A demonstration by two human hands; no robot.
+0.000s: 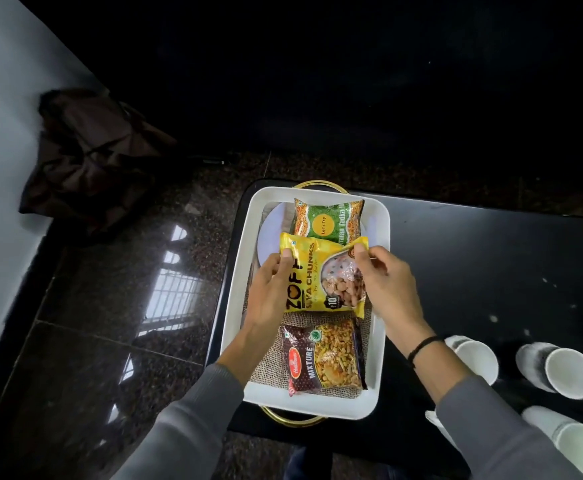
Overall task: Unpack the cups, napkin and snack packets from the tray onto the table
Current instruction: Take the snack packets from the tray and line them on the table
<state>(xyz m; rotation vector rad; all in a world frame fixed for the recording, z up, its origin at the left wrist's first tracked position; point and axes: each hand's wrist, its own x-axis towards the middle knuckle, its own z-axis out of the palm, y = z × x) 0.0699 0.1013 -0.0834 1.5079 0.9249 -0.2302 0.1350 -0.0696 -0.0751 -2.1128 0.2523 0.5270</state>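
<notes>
A white tray [238, 292] with gold handles rests on the left end of a black table [491, 258]. Over the tray's middle both hands hold a yellow soya chunks packet [321, 271]: my left hand [271, 292] pinches its upper left corner, my right hand [383, 285] its upper right corner. A green snack packet [328, 220] lies at the tray's far end, and a brown mixture packet [321, 358] lies at its near end on a burlap napkin [304, 318]. Three white cups [570, 372], [477, 358], [577, 441] stand on the table to the right of the tray.
A white plate [272, 230] shows under the packets at the tray's far end. Left of the table are a glossy dark stone floor [117, 306], a brown bag [92, 157] and a white wall [2, 168].
</notes>
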